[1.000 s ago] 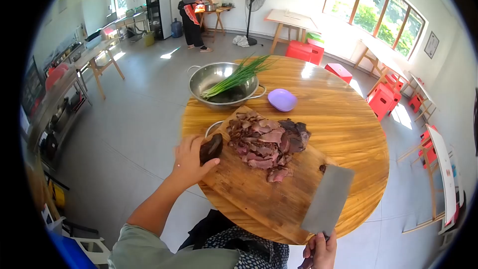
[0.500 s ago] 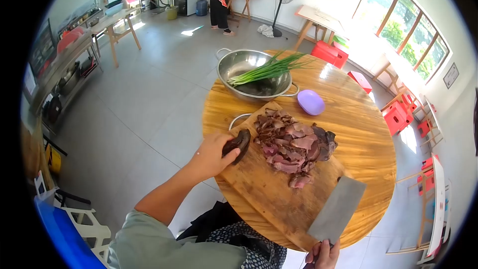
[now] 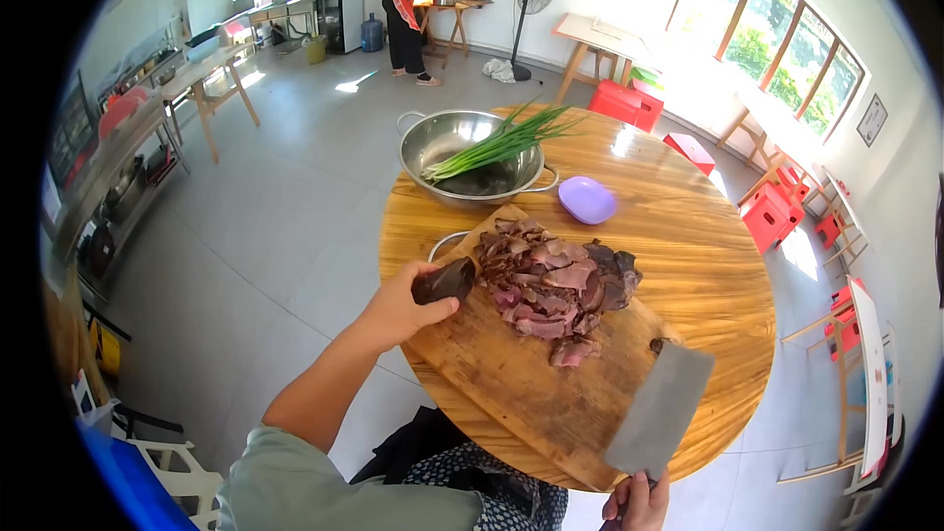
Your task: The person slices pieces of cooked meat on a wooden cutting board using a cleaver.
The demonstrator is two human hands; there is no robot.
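Note:
My left hand (image 3: pixel 398 307) grips a dark chunk of cured meat (image 3: pixel 444 281) at the left edge of the wooden cutting board (image 3: pixel 526 388). In my right hand (image 3: pixel 639 503) is the handle of a cleaver (image 3: pixel 661 408), its broad grey blade lying flat over the board's right corner. A heap of sliced dark-pink meat (image 3: pixel 551 280) covers the upper middle of the board. One small dark scrap (image 3: pixel 657 344) sits by the blade's top end.
Behind the board on the round wooden table (image 3: pixel 688 236) stand a steel basin (image 3: pixel 418 152) holding green onions (image 3: pixel 501 149) and a purple plate (image 3: pixel 588 201). Across the room a person (image 3: pixel 405 15) works at a small table near a standing fan (image 3: pixel 531 0). Red stools (image 3: pixel 772 211) line the right.
The view has shifted, so the table sits slightly further left. My left hand has turned the meat chunk, showing its blunt end more. The cleaver stays nearly in place.

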